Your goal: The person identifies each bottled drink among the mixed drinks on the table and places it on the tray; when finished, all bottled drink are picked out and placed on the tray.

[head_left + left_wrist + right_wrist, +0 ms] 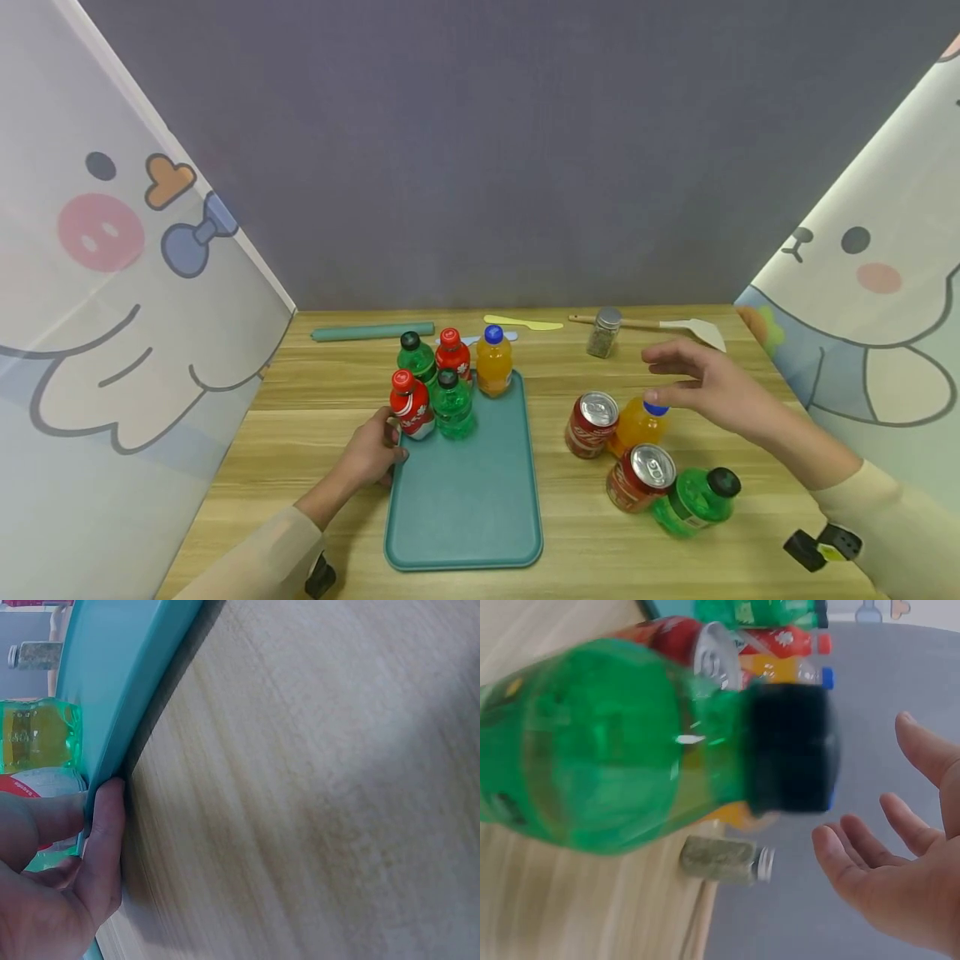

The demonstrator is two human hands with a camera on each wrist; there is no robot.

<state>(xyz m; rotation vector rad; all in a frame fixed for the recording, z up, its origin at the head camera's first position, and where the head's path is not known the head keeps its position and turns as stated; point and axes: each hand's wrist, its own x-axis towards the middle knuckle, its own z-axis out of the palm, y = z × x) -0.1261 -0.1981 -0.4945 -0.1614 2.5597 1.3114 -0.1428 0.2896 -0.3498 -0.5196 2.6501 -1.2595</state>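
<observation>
My left hand (372, 450) pinches the left edge of a teal tray (467, 508), thumb on top and fingers at the underside in the left wrist view. On the tray's far half stand two red bottles (411, 410), two green bottles (452, 410) and an orange juice bottle (495, 365). Over the table to the right, my right hand (701, 383) hovers with spread fingers and holds nothing. Just below it stands another orange juice bottle (637, 427) with a blue cap, partly hidden by the hand and two red soda cans (591, 433). A green bottle (607, 742) stands nearer me.
Along the table's back lie a teal stick-like thing (372, 332), a yellow knife (522, 322), a pale bluish utensil (512, 337) behind the bottles, and a spatula (693, 328) with a wooden handle. A spice jar (603, 333) stands before the spatula. A grey wall (495, 167) rises behind.
</observation>
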